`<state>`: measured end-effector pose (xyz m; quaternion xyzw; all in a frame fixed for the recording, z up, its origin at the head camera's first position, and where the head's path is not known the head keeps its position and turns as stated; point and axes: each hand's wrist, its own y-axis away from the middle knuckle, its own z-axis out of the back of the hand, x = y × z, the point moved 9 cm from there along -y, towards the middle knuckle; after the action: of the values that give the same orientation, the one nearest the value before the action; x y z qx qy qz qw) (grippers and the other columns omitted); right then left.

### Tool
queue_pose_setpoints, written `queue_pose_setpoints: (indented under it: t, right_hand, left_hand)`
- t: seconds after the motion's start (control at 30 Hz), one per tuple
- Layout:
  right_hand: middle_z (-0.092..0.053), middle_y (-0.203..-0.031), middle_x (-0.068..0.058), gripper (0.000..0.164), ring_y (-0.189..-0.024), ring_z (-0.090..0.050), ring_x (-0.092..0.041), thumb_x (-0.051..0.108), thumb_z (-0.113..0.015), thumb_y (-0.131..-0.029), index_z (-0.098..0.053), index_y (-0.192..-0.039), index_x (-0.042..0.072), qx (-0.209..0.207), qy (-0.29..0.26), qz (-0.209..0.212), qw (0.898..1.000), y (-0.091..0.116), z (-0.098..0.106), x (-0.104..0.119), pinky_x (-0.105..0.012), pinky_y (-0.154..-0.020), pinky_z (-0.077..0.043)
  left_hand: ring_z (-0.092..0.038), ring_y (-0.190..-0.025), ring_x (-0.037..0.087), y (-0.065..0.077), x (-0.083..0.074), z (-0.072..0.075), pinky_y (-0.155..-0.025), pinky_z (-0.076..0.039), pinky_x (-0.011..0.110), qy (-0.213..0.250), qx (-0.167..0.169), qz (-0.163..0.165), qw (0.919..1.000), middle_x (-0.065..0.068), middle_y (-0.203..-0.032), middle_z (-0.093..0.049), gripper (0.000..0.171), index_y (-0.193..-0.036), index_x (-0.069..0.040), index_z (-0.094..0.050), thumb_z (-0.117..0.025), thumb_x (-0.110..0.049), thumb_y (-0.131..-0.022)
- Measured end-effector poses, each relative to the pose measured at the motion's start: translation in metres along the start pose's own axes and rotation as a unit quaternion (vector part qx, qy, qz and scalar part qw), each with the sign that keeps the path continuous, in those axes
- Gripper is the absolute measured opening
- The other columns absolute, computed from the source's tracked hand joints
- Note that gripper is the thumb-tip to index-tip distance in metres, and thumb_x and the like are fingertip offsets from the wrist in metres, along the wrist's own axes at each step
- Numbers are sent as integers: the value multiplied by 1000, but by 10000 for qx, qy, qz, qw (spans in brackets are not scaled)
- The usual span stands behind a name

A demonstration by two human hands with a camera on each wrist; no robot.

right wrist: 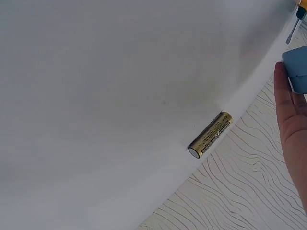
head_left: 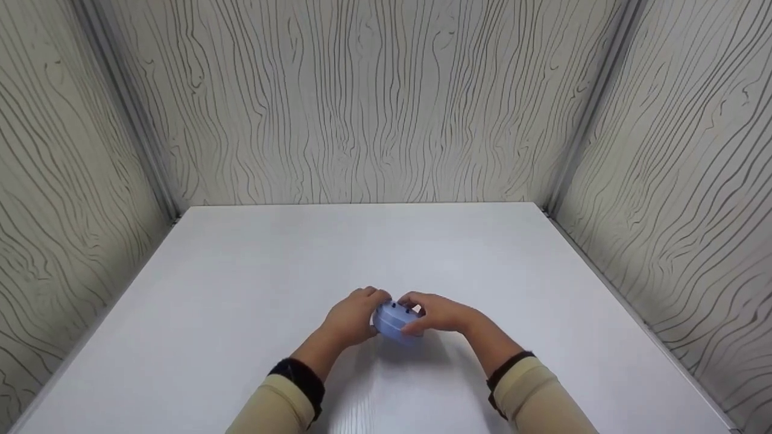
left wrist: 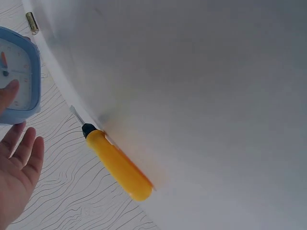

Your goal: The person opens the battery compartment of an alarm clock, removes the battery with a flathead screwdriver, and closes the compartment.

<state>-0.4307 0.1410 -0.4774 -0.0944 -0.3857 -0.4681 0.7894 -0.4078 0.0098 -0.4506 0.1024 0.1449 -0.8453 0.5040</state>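
A small light-blue clock (head_left: 391, 319) is between the two hands near the front middle of the white table. Its white dial (left wrist: 18, 67) with an orange pointer shows in the left wrist view, with a thumb over the dial. Gripping the clock's left side is the left hand (head_left: 354, 316); several of its fingers appear spread just below the casing in the left wrist view. The right hand (head_left: 443, 313) holds the other side, thumb in front and curled fingers near the top. Only part of the right hand (right wrist: 293, 129) shows in the right wrist view, its fingers against the casing.
A yellow screwdriver (left wrist: 117, 165) with a dark collar lies along the edge of the white surface. Near that edge is a gold battery (right wrist: 210, 135). Wood-patterned walls (head_left: 362, 102) enclose the white table (head_left: 241, 259) at the back and sides.
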Motion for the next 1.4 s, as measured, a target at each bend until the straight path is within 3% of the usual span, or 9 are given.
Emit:
queue_pose_setpoints:
  t: [0.1,0.27,0.5,0.73,0.9,1.2,1.4]
  right_hand:
    - [-58,-133,-10,62,-117,-55,-26,40,-72,-85,-51,-136,12,100,-114,116,9998,0,-1,2,-48,-102,-49]
    - [-57,-134,-11,60,-119,-53,-25,44,-65,-88,-53,-137,11,215,-309,237,9990,0,-2,0,-48,-101,-49]
    - [-57,-134,-10,60,-119,-51,-26,55,-59,-90,-56,-134,15,200,-875,282,9956,1,1,-1,-50,-100,-49]
    - [-57,-131,-9,58,-118,-52,-27,35,-77,-81,-54,-132,17,-418,-813,318,9953,-3,13,-1,-51,-102,-47]
    - [-58,-132,-13,57,-121,-58,-33,26,-79,-81,-47,-127,17,-918,-574,330,9936,-4,20,-1,-53,-102,-50]
    - [-70,-107,-14,52,-91,-69,-21,24,-78,-84,-41,-120,11,-1191,-622,244,9906,-4,25,1,-36,-78,-60]
    - [-73,-103,-14,57,-79,-69,-19,28,-78,-84,-39,-122,9,-1618,-849,-146,9830,-4,31,-5,-36,-75,-61]
  left_hand:
    - [-60,-120,23,0,0,3,-103,-52,40,150,-74,-83,9998,2,-126,-64,50,-124,-18,-61,-80,-11,-79]
    - [-64,-116,24,-1,0,5,-102,-52,40,365,-109,-153,9992,2,-123,-67,43,-120,-15,-65,-81,-16,-80]
    - [-64,-117,25,-6,6,1,-103,-52,42,735,81,370,9966,6,-122,-68,41,-122,-10,-64,-78,-20,-84]
    - [-61,-120,28,-10,19,-2,-105,-50,46,1422,209,977,9848,10,-127,-65,45,-131,-7,-58,-71,-19,-90]
    - [-60,-124,30,-10,22,-4,-106,-49,48,1892,318,1180,9743,12,-131,-63,49,-136,-6,-53,-68,-24,-92]
    - [-62,-119,31,-9,24,-3,-101,-52,47,2223,281,1145,9678,14,-128,-65,54,-137,-4,-52,-67,-30,-93]
    - [-63,-119,33,-8,25,-5,-100,-53,47,2403,82,1410,9604,19,-131,-63,72,-149,-9,-36,-72,-31,-90]
